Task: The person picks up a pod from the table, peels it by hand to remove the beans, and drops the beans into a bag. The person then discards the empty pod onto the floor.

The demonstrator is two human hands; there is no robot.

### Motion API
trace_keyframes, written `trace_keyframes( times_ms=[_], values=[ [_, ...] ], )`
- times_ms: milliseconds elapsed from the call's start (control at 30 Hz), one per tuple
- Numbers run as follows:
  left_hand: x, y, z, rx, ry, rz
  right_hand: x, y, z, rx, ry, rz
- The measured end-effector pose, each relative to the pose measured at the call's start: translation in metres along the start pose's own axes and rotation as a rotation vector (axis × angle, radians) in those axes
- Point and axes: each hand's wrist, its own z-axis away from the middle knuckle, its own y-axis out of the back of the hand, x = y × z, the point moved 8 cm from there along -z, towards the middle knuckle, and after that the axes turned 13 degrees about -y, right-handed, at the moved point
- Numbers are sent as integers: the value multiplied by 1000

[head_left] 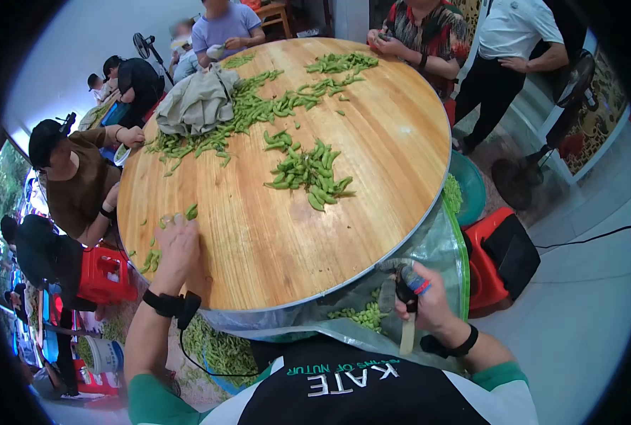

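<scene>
Reaches the left hand (178, 248) over the near-left part of the round bench (280, 248), with fingertips directed away from the body. Just past those fingertips, slightly to their right, a single green pod (191, 211), seemingly with its long axis running roughly outward; left hand clearly the nearer. Cannot tell whether to call the left fingers together or apart, given only a view onto their back. Just left of them, a small cluster of pods (151, 260). Farther in, a larger heap (308, 173), ahead and right of the left hand, ahead and left of the right, lying in mixed directions. Off the near-right rim, clamps the right hand (429, 297) around a dark object (404, 294), too hidden to name, with a pale strip (407, 338) pointing toward the body. Close by, shelled beans (361, 316) on clear plastic sheeting (432, 244).
</scene>
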Motion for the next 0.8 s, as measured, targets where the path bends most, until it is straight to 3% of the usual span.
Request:
trace_keyframes(
  times_ms=[33, 100, 167, 333, 567, 667, 733, 767, 800],
  values=[
    [4, 10, -13, 13, 4, -5, -1, -6, 0, -11, -47, -118],
    [52, 43, -43, 318, -244, 631, -2, -17, 1, 4, -44, -142],
    [99, 59, -70, 407, -324, 847, 6, -18, -1, 28, -90, -283],
    [177, 69, -116, 409, -527, 789, 18, -27, -2, -39, -112, -227],
    [174, 73, -95, 447, -538, 725, 20, -29, -3, -88, -109, -247],
    [170, 76, -78, 485, -494, 741, 21, -38, 0, -206, -164, -202],
    [162, 60, -77, 271, -183, 1580, -2, -38, -3, -143, -94, -116],
    [167, 70, -72, 259, -193, 1587, -13, -36, -4, -81, -34, -22],
    [176, 72, -65, 136, -111, 1794, -18, -34, -7, -72, 53, -35]
  ],
)
